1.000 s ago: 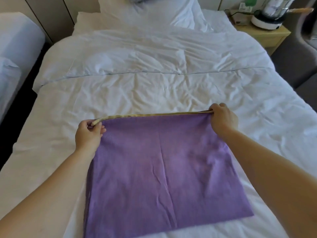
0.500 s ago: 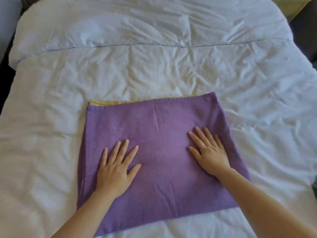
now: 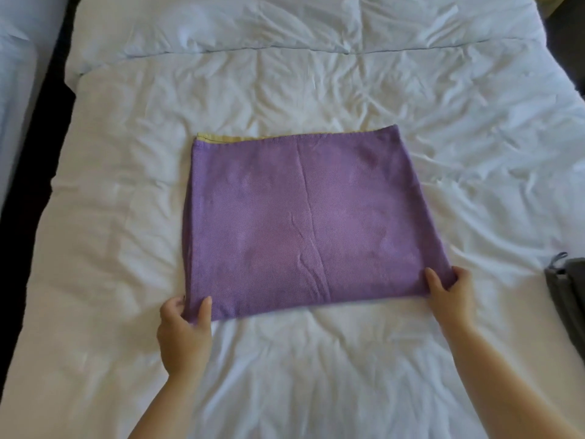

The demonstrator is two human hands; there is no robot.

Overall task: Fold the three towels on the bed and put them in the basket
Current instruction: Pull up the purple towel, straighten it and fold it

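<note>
Towel [image 3: 310,223]: lies flat in the middle of the bed, purple side up, folded into a rough rectangle; near edge slants down toward the left.
Crease: runs down the middle of the towel from the far edge toward the near edge, bending slightly on the way.
Yellow strip [image 3: 221,138]: peeks out from under the purple layer along the far edge, widest at the far left corner, thinning toward the right.
Left hand [image 3: 183,337]: grasps the near left corner of the towel, thumb [image 3: 204,312] laid on top of the cloth, fingertips curled round the left edge and partly hidden beneath it.
Right hand [image 3: 449,289]: grasps the near right corner of the towel, thumb [image 3: 432,278] on top, fingers wrapped round the side edge.
Forearms: bare, reach in from the bottom of the view, spread about as wide as the towel.
Bed [image 3: 285,90]: covered with a white, wrinkled duvet; a seam crosses it from side to side beyond the towel.
Grey fabric [image 3: 569,296]: sits at the right edge of the view on the bed, apart from the towel and the right hand, with a small loop at its top; cut off by the frame, so cannot tell what it is.
Second bed [image 3: 15,74]: pale, at the far left, parted from the first by a dark gap [image 3: 41,137].
</note>
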